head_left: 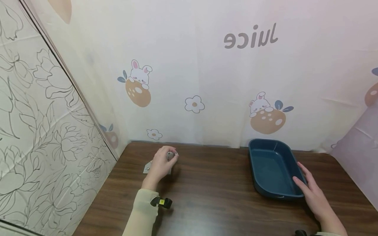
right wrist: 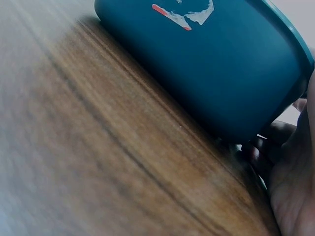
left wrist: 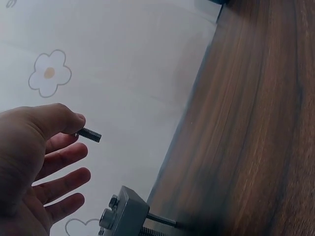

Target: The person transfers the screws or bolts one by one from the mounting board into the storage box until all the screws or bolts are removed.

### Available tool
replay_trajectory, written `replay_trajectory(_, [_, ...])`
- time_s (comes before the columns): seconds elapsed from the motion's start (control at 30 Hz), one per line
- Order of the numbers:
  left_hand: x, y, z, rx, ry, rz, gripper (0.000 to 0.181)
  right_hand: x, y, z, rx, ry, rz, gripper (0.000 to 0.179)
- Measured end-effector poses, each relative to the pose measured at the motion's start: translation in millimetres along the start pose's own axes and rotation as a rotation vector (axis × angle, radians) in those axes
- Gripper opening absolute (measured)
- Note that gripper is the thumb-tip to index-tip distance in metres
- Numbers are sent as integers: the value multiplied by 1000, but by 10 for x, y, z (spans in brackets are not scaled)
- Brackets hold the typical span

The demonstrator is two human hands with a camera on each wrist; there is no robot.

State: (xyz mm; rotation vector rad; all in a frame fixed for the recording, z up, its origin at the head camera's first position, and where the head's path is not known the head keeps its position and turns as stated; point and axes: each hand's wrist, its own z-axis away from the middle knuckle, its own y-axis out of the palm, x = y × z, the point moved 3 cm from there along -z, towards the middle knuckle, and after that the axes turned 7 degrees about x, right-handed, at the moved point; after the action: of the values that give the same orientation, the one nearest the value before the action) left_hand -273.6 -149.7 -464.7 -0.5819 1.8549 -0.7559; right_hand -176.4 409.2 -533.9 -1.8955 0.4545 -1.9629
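Left hand [head_left: 159, 167], head-view 7 o'clock: screw [left wrist: 91, 135] is pinched by fingers [left wrist: 61, 141] | right hand [head_left: 317, 198], 4 o'clock: blue tray [head_left: 273, 167] is gripped likewise

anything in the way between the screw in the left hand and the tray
Nothing visible: only tabletop shows between the left hand, with its screw, and the tray.
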Motion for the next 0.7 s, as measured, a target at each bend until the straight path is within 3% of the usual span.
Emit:
replay_trajectory(0.33, [-95, 21, -10, 6, 17, 8, 8, -23, 20, 39, 0, -56, -35, 76])
replay_trajectory(0.7, [-262, 174, -35, 33, 55, 3, 10, -17, 8, 19, -1, -46, -20, 75])
